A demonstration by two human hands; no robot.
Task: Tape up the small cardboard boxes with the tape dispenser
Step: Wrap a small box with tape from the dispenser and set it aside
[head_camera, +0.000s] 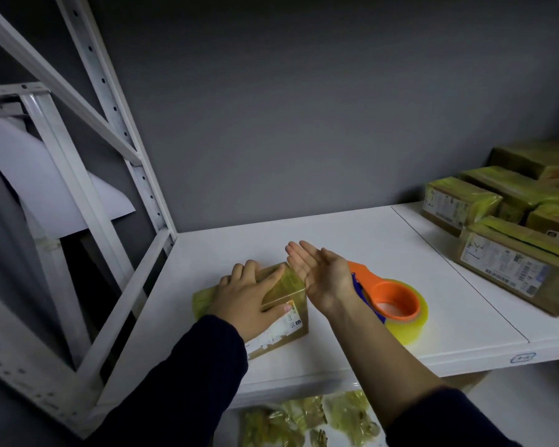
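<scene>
A small cardboard box [288, 321] wrapped in yellowish tape, with a white label on its front face, lies on the white shelf [352, 246]. My left hand [250, 296] presses flat on top of it, fingers straight. My right hand [320, 274] stands edge-on just right of the box, palm facing left, fingers straight, holding nothing. Directly behind that hand the orange tape dispenser [397, 300] with its roll of clear yellowish tape rests on the shelf.
Several taped, labelled boxes [510, 262] are stacked at the shelf's right end. A white metal rack upright [133, 162] rises at the left. Crumpled tape scraps [307, 421] lie on the level below. A grey wall closes the back.
</scene>
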